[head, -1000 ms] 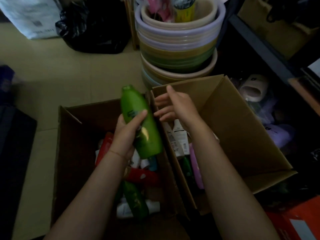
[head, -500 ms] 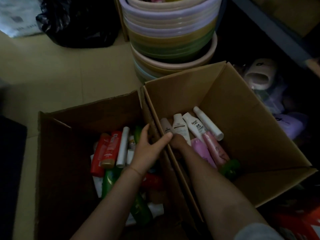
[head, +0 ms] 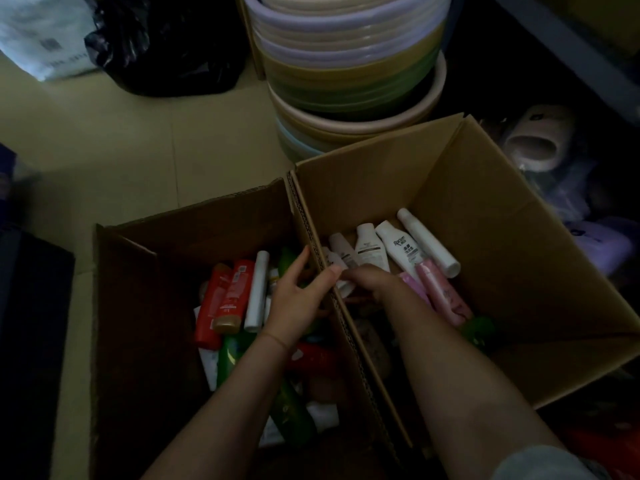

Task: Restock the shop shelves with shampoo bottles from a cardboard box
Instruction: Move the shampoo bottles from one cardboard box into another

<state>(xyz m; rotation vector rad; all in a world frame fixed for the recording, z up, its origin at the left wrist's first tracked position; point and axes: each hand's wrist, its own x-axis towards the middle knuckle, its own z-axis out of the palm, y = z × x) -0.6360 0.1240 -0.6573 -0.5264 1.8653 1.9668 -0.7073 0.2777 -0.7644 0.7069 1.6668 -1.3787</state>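
Presently, left hand [head: 298,299] spread over the box wall [head: 313,237], holding nothing; right hand [head: 369,280] among bottles [head: 372,249], grip indiscernible (dim). Risk: fumbled pick.

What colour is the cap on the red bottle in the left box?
Gold, on the red bottle; head view.

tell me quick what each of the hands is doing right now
Left hand: open, fingers spread over the wall between the boxes, holding nothing.
Right hand: down among the bottles; grip cannot be told.
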